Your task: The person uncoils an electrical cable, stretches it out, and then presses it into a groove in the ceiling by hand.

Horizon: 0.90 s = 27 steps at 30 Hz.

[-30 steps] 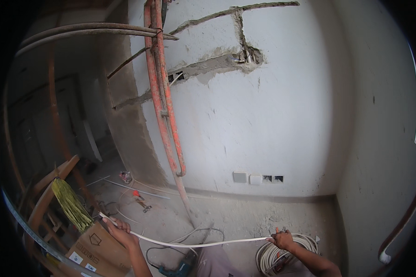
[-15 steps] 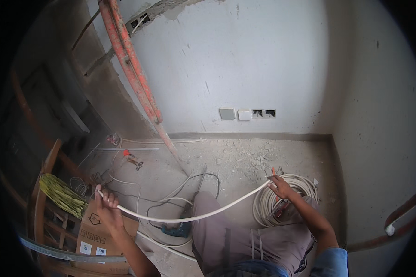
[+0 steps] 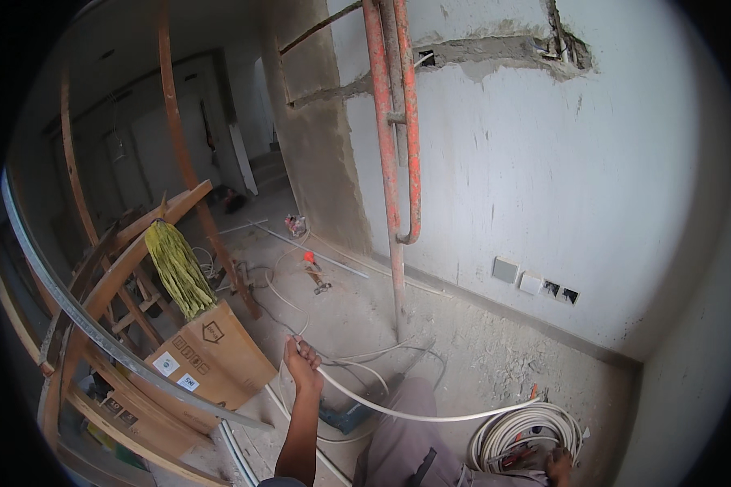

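Both hands have moved: the left hand [image 3: 303,362] grips the white cable [image 3: 430,419], which runs right to the coil [image 3: 482,442] on the floor; the right hand [image 3: 559,465] is down by the coil, grip unclear. Looks like unwinding; more pulling needs loose loops.

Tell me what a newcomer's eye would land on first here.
Probably the upright orange-red metal frame, at upper middle before the white wall. Next comes the bright yellow-green bundle at left, just above the cardboard box in the picture. Then the white cable, curving from the left hand near lower middle to the coil at lower right.
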Tool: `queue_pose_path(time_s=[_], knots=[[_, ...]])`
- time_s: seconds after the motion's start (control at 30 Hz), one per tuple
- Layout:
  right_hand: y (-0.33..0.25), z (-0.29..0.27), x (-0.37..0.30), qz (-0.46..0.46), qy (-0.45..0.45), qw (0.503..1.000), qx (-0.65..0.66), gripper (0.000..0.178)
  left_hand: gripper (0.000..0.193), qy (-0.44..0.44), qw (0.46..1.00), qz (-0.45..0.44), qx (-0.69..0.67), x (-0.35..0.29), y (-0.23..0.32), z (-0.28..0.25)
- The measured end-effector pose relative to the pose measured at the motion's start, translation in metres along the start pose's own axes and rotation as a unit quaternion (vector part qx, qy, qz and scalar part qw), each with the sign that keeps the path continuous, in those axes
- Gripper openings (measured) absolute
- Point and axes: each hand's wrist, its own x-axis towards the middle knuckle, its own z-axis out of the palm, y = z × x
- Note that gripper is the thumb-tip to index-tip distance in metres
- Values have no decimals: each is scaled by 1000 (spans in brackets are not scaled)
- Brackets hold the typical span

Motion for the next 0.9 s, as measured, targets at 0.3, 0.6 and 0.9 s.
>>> queue_pose_path(time_s=[0.3, 0.6, 0.9], knots=[[-138, -74, 22, 30, 46, 979, 195, 52, 26, 69, 986, -116, 100, -31, -123, -43], [-259, -82, -3, -242, -314, 886, 240, 31, 36, 99, 967, -169, 162, -25, -171, -104], [-258, -75, -1, -296, -360, 871, 154, 31, 42, -100, 916, -122, 368, -36, -130, -96]])
